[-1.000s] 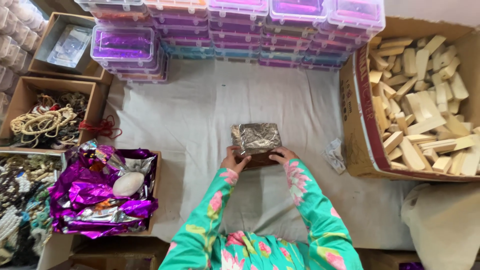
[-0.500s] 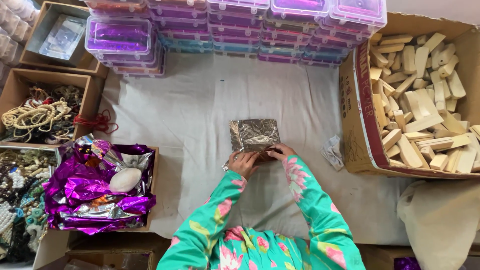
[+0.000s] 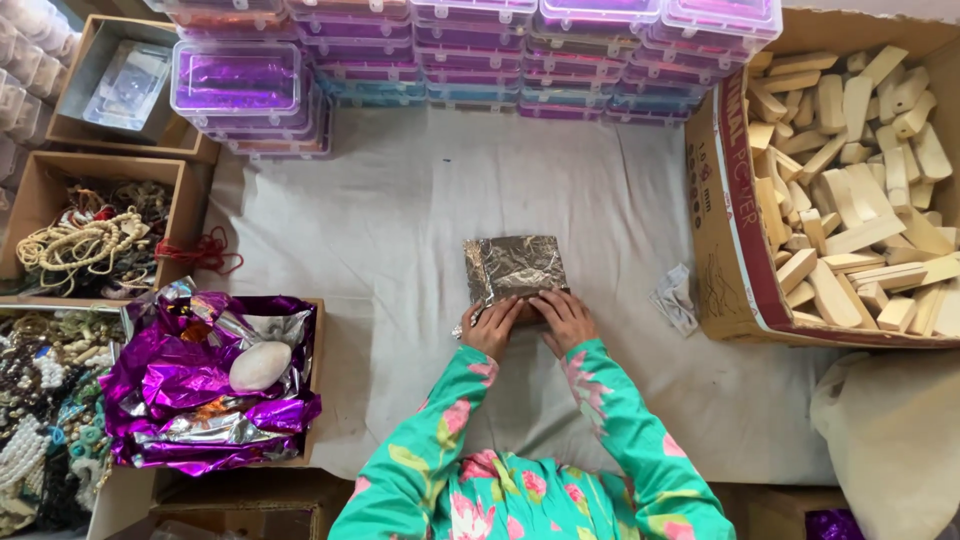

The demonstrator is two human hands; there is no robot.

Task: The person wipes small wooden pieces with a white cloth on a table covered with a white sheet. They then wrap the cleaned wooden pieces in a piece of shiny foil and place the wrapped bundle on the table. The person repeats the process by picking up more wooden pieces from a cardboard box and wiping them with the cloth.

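Item: foil packet (image 3: 513,268), silver, crinkled, roughly square. It lies flat on the grey cloth (image 3: 400,230) at the middle of the scene, well apart from the boxes on either side.

Left hand (image 3: 492,326): at the packet's near left corner, fingers bent and pressing down on the foil edge. Whether it pinches a fold cannot be told.

Right hand (image 3: 566,318): just beside the left, at the packet's near edge, fingers spread a little and laid flat on the foil. The two hands nearly touch. Both sleeves are green with a pink flower print.

Surroundings:
- Far edge: stacked plastic cases (image 3: 520,50), clear with purple contents, in a row; a shorter stack (image 3: 240,90) stands at the far left.
- Right: large carton (image 3: 735,250) full of pale wooden blocks (image 3: 860,190).
- Near the carton, on the cloth: small crumpled wrapper (image 3: 677,298).
- Left, near: box heaped with purple foil sheets (image 3: 200,390); a pale oval stone (image 3: 259,366) rests on top.
- Left, middle: box of cords and beads (image 3: 85,240), with a red cord (image 3: 205,250) trailing onto the cloth.
- Far left corner: box holding a clear tray (image 3: 125,85).
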